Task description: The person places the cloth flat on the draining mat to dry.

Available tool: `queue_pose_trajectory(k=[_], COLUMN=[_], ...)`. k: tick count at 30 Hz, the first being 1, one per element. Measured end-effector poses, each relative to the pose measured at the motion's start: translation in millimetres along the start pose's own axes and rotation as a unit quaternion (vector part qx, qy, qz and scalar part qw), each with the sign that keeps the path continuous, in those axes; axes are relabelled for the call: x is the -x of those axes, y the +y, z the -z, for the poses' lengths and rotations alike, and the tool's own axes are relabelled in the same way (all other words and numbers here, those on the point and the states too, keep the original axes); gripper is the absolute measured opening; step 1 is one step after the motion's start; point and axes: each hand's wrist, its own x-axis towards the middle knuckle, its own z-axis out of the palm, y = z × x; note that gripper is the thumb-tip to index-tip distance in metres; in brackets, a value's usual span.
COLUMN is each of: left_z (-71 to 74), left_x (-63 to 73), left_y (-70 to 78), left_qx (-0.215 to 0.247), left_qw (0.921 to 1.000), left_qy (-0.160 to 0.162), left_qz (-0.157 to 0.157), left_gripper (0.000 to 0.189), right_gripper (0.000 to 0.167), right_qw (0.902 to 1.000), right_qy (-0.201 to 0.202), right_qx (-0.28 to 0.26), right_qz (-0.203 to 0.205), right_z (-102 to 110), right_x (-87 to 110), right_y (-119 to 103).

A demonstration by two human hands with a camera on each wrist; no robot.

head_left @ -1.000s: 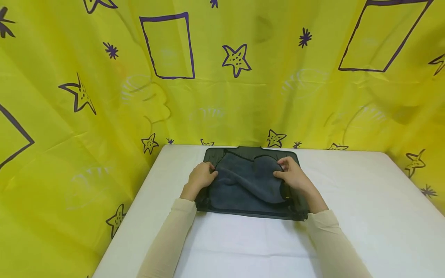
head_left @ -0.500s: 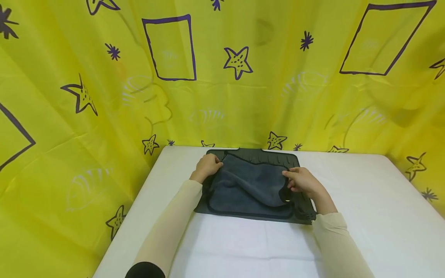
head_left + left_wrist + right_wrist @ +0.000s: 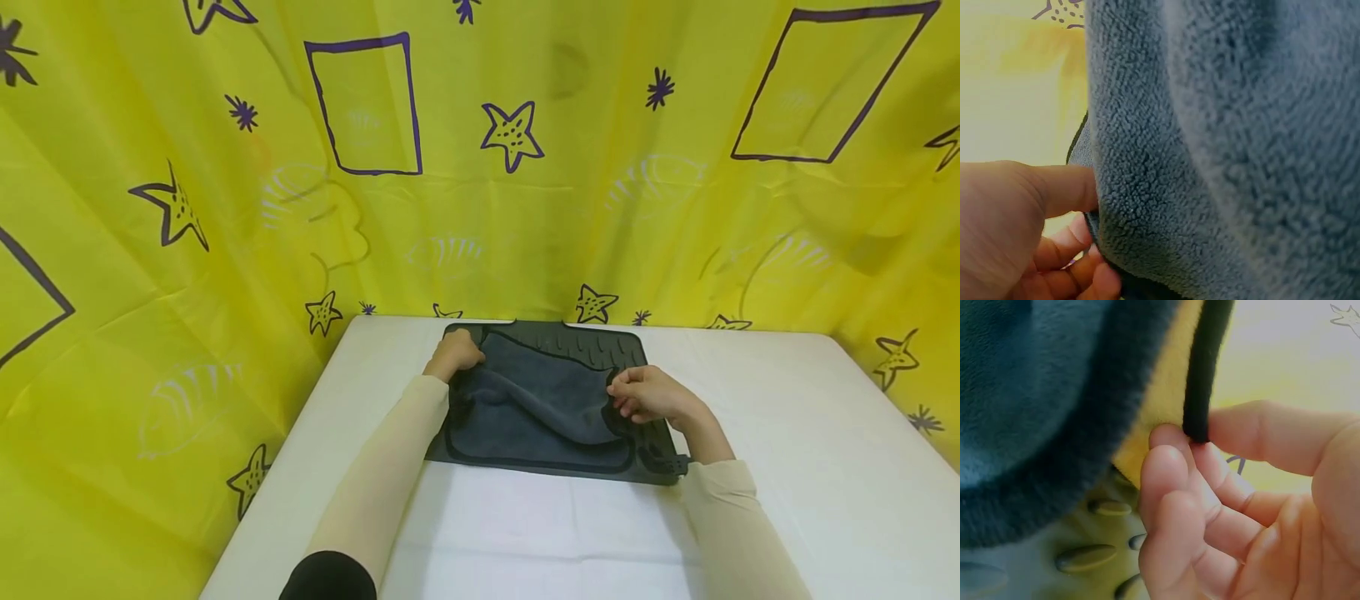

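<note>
A dark blue-grey plush towel (image 3: 540, 400) with black edging lies rumpled, a diagonal fold across it, on a dark ridged tray (image 3: 570, 337). My left hand (image 3: 456, 353) pinches the towel's left edge; in the left wrist view its thumb (image 3: 1066, 189) presses the plush face while the fingertips curl behind. At the right side my right hand (image 3: 654, 395) pinches the black-edged corner. The right wrist view shows that thumb (image 3: 1266, 434) against the black trim (image 3: 1200, 375), and a yellow underside (image 3: 1166, 394) turned up there. The towel's far left corner is partly hidden by my left hand.
The tray sits at the far edge of a white-covered table (image 3: 540, 533). A yellow curtain (image 3: 450, 208) with drawn stars hangs behind and along the left. Raised oval bumps (image 3: 1085, 557) stud the tray under the towel's right side.
My right hand has come nearer and to the right, drawing the far right corner down and uncovering more tray. The left hand has shifted slightly farther away and to the right.
</note>
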Motion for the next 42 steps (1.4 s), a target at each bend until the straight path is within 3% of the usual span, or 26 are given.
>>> queue_pose_trajectory(k=[6, 8, 13, 21, 25, 34, 42], left_z=[-0.8, 0.1, 4.6, 16.5, 22.4, 26.4, 22.4], left_x=[-5.4, -4.5, -0.2, 4.2, 6.9, 7.5, 4.2], left_y=[-5.7, -7.4, -11.9, -17.8, -17.4, -21.3, -25.5], left_qx=[0.069, 0.102, 0.157, 0.181, 0.195, 0.228, 0.257], left_qw=[0.9974, 0.9946, 0.9872, 0.9813, 0.9779, 0.9705, 0.9627], left_qy=[0.001, 0.004, 0.012, 0.029, 0.039, 0.055, 0.074], left_qz=[-0.020, -0.018, -0.025, -0.058, -0.066, -0.055, -0.039], left_gripper=[0.027, 0.020, 0.028, 0.020, 0.020, 0.020, 0.012], right_gripper=[0.024, 0.024, 0.019, 0.022, 0.023, 0.026, 0.027], right_qw=[0.9997, 0.9993, 0.9982, 0.9948, 0.9921, 0.9801, 0.9737], right_qy=[0.018, 0.022, 0.047, 0.098, 0.119, 0.154, 0.146], right_qx=[0.001, 0.010, 0.030, 0.022, 0.031, 0.107, 0.160], right_qz=[-0.019, -0.027, -0.024, 0.016, 0.027, 0.066, 0.071], right_z=[-3.6, -4.6, -5.1, 7.2, 13.2, 25.9, 30.3], right_x=[-1.0, -1.2, -1.0, 3.9, -2.7, -33.1, -49.3], right_y=[1.5, 2.1, 0.5, -8.7, -10.5, -16.9, -18.1])
